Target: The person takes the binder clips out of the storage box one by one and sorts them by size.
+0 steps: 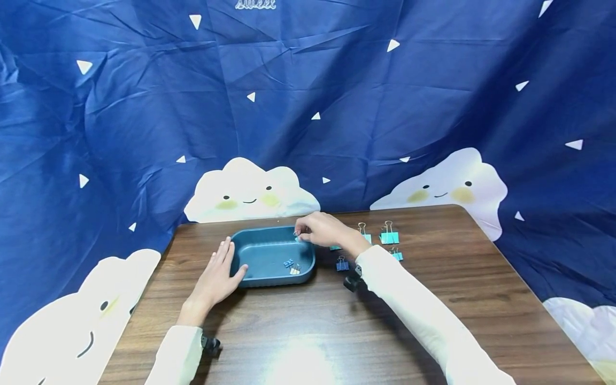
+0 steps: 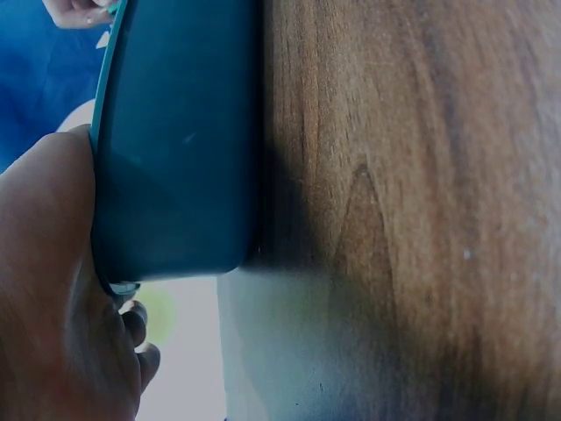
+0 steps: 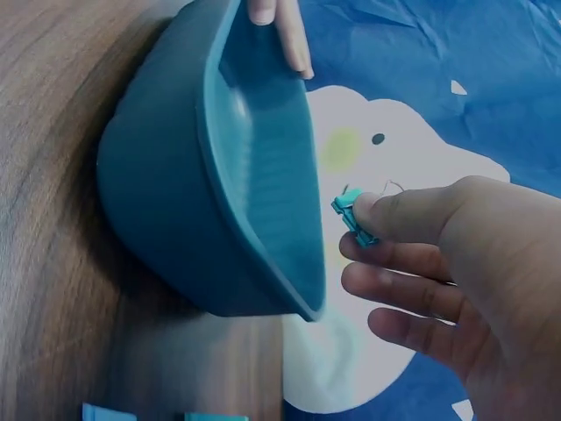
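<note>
A dark teal tray sits on the wooden table. My left hand rests flat against its left end, fingers straight and thumb at the front corner; in the left wrist view the palm lies on the tray wall. Above the tray's far right rim, my right hand pinches a small teal binder clip. The right wrist view shows this clip between thumb and fingers, beside the tray rim. Inside the tray lie a blue clip and a pale clip.
Several more binder clips lie on the table right of the tray: a large teal one, another, a small one and a blue one. A blue cloud-print cloth hangs behind the table.
</note>
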Motion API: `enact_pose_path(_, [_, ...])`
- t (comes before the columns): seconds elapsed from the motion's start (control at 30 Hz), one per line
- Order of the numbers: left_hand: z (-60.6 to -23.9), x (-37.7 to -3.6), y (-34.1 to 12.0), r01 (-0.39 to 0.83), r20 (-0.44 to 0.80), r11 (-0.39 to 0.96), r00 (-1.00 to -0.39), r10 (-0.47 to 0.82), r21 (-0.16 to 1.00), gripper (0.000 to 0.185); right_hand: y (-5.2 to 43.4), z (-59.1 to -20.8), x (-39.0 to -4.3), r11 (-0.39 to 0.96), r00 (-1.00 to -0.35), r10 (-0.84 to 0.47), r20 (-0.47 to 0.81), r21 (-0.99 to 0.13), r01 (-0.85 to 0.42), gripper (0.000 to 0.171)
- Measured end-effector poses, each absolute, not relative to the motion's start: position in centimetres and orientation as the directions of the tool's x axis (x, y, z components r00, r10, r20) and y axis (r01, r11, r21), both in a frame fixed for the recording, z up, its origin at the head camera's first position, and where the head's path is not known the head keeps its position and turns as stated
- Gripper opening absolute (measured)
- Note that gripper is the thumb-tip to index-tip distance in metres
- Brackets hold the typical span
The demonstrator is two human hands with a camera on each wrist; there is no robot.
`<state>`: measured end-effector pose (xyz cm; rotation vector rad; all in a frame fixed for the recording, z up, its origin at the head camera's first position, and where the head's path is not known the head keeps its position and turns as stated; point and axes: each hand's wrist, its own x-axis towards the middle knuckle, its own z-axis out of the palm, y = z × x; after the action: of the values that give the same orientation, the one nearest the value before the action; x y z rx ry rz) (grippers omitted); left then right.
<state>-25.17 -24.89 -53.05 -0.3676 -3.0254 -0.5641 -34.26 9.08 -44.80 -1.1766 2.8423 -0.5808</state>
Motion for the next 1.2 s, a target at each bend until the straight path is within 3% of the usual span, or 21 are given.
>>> enact_pose_path(1.2, [-53.1,-25.2,-24.9,0.247,0.109,0.907,-0.969,0.223,0.341,0.086,17.9,-43.2,-29.5,0.723,-0.817,-0.533,0.220,-0.383,-0.575,0.009])
